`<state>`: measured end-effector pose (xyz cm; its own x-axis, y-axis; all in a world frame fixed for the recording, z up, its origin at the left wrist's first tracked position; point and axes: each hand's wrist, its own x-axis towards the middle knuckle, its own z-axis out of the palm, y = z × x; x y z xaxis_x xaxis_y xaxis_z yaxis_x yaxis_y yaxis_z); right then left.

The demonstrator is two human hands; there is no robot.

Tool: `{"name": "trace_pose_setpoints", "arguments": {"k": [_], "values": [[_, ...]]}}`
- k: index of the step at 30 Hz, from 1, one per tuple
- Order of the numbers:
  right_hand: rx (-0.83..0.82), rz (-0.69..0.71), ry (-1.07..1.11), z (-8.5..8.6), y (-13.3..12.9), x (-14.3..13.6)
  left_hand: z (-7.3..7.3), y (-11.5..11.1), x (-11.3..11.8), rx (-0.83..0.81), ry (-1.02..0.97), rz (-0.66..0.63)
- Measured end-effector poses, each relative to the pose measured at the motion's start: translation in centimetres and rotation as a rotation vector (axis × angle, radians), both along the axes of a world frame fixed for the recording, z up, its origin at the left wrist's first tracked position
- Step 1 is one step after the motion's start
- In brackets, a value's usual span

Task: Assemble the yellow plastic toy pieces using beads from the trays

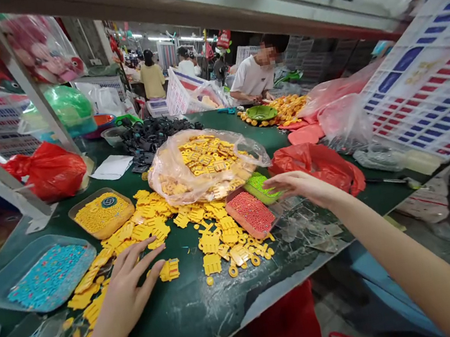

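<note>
My left hand (130, 283) is low over the table, fingers spread. Its thumb tip is at the edge of a single yellow plastic toy piece (170, 269) with orange marks; whether they touch I cannot tell. My right hand (296, 184) reaches in from the right with fingers stretched out over a tray of green beads (259, 186). Nothing shows in its fingers. A tray of red beads (253, 212) sits against the green one. Yellow plastic pieces (147, 218) and small rings (233, 270) lie loose between my hands. Behind them is a clear bag of yellow pieces (210, 159).
Trays of blue beads (48, 276) and yellow beads (104, 212) stand left. Black parts (155, 137) are heaped behind. A red bag (319, 168) and a tilted white crate (428, 79) are right. Shelf bars cross overhead. A person (257, 75) works across the table.
</note>
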<state>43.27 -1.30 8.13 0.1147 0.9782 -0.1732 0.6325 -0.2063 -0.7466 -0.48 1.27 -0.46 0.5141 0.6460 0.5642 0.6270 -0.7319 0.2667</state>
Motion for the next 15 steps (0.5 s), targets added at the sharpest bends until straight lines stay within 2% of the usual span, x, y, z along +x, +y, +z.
{"name": "trace_pose_setpoints", "arguments": {"k": [2, 6, 11, 15], "values": [[-0.023, -0.044, -0.358, 0.3, 1.3, 1.6, -0.1, 0.2, -0.2, -0.003, -0.003, 0.014], [-0.208, -0.089, -0.669, -0.4, 4.2, 3.0, -0.2, 0.4, -0.4, 0.007, -0.007, 0.022], [-0.42, -0.03, -0.881, -2.4, 6.8, 2.4, -0.3, 0.7, -0.4, 0.001, -0.007, 0.044], [-0.475, -0.004, -0.968, -3.4, 8.2, 2.1, -0.1, 0.7, -0.3, -0.017, -0.003, 0.05]]}}
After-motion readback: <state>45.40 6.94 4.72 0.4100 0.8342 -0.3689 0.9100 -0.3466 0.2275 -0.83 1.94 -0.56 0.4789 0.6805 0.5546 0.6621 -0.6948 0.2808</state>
